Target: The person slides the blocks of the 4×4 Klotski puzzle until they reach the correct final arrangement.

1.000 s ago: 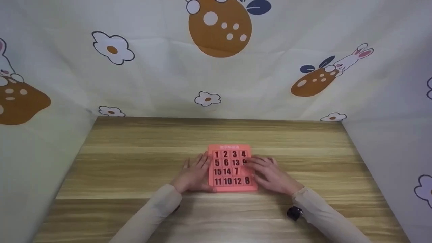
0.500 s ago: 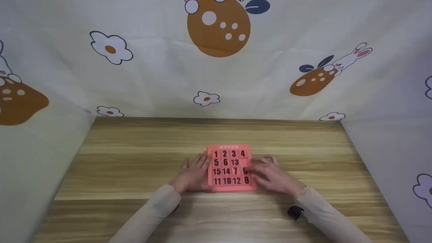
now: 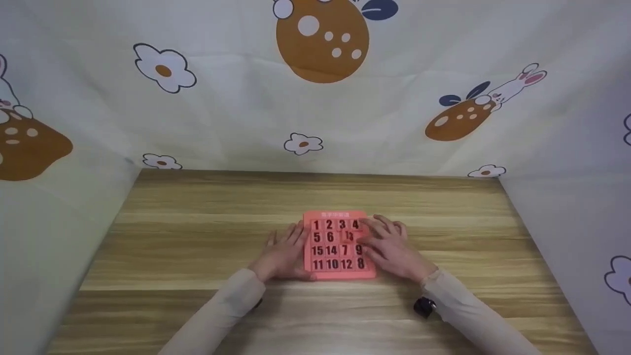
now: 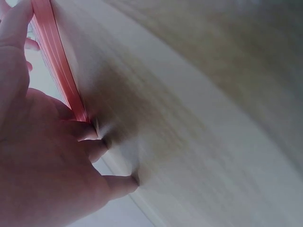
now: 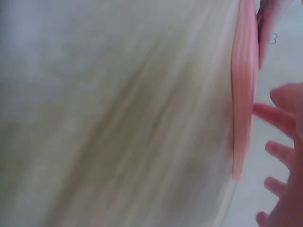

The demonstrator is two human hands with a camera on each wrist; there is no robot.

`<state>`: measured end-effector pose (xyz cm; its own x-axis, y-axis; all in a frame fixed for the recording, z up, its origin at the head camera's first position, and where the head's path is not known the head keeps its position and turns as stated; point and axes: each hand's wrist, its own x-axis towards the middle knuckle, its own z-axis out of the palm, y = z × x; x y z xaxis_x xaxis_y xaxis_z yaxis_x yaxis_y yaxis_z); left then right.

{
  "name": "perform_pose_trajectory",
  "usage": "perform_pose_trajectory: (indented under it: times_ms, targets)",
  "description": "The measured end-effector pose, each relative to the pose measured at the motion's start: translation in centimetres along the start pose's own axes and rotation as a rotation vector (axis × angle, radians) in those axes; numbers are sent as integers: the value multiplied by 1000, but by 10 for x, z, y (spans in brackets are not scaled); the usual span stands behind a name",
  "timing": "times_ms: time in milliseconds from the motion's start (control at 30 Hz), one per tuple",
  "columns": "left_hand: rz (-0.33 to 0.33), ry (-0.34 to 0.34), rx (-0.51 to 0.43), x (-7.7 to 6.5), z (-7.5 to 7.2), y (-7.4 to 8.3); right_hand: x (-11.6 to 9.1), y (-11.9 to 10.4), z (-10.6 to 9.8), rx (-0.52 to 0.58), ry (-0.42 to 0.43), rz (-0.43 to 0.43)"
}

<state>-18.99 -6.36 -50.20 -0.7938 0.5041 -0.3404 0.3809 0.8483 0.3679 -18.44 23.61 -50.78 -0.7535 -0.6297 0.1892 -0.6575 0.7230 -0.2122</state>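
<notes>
A pink number sliding puzzle (image 3: 340, 276) lies flat on the table, its black-numbered tiles facing up. My left hand (image 3: 283, 257) rests along its left side, thumb by the near left corner. In the left wrist view, the fingers of that hand (image 4: 52, 156) are spread, some against the pink edge (image 4: 57, 61). From the right, my right hand (image 3: 396, 250) reaches over the board with fingers extended. One fingertip is beside the 13 tile (image 3: 348, 236), which sits between the third and fourth columns of the second row. In the right wrist view, a fingertip meets the puzzle's top (image 5: 243, 94).
The wood-grain table (image 3: 197, 217) surrounds the puzzle. A pale cloth (image 3: 236, 108) printed with flowers, rabbits and brown fruit walls off the back and both sides. A small dark device (image 3: 424, 307) is at the right wrist.
The 9 tile has gone from the second row down to the third, in the right column. Afterwards the 13 tile moved partly rightward. My right hand shifted slightly up; the left stayed put.
</notes>
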Motion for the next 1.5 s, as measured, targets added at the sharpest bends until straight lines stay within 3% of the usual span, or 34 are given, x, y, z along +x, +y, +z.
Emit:
perform_pose_trajectory:
  times_ms: [100,200,367,500,700,933,1167,1300,1500]
  targets:
    - [-1,0,-3,-1,0,-1,1,1,-1,-23,51,-14]
    - [4,5,-3,-2,-1,-1,6,-2,-2,-19,49,-52]
    - [2,3,7,-2,-2,1,11,-8,2,2,-49,-103]
    - [1,-1,8,-2,-2,1,11,-9,3,18,-102,-94]
    - [3,-2,13,-2,-3,1,5,-4,-5,-16,-12,-60]
    - [-3,-7,-1,-2,-3,0,1,-4,-1,48,-60,-187]
    - [-5,-6,1,-1,-1,2,1,-7,2,4,-91,-18]
    - [-5,-13,-4,0,0,2,-1,-6,3,14,-111,-13]
    - [-5,-8,-20,0,0,0,-8,1,0,50,-27,-4]
